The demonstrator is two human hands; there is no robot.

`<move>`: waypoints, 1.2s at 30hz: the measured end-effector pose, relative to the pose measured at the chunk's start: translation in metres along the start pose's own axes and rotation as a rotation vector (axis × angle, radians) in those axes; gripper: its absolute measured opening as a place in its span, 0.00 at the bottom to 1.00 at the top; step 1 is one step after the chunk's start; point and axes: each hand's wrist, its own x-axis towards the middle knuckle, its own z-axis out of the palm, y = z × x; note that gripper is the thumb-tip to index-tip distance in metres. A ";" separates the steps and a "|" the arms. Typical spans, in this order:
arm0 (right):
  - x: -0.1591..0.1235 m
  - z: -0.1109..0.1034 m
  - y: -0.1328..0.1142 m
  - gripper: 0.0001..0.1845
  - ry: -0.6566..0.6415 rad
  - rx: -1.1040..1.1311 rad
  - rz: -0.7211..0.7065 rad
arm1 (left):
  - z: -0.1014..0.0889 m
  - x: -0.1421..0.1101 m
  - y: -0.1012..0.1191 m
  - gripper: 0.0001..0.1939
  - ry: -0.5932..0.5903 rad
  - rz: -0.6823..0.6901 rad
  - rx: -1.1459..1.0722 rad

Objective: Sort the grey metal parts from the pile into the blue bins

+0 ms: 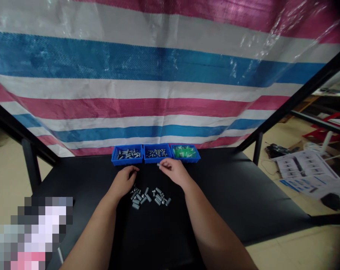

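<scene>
Both bare forearms reach up from the bottom of the frame, angled inward; the left hand (pixel 124 181), left of center, curls palm-down with bent fingers, while the right hand (pixel 172 169), slightly higher and right of center, bends inward, thumb and fingers pinched together

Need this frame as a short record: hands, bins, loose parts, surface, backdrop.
left hand: near left bin, grip unclear
right hand: small grey piece at fingertips, in front of middle bin
left bin: blue, grey parts
middle bin: blue, small parts, mixed tones
right bin: blue, green and whitish parts
loose parts: grey, scattered nearer the wearer
surface: black table
backdrop: striped sheet
</scene>
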 end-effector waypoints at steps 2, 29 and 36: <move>0.006 0.008 0.000 0.17 0.241 0.073 -0.005 | 0.000 0.000 0.000 0.15 -0.005 0.004 0.009; 0.005 0.019 -0.015 0.05 0.368 -0.145 -0.046 | 0.000 -0.001 0.002 0.14 -0.012 0.003 0.011; -0.009 0.002 -0.016 0.02 -0.112 -0.235 -0.007 | -0.001 -0.001 0.003 0.14 -0.008 0.007 0.017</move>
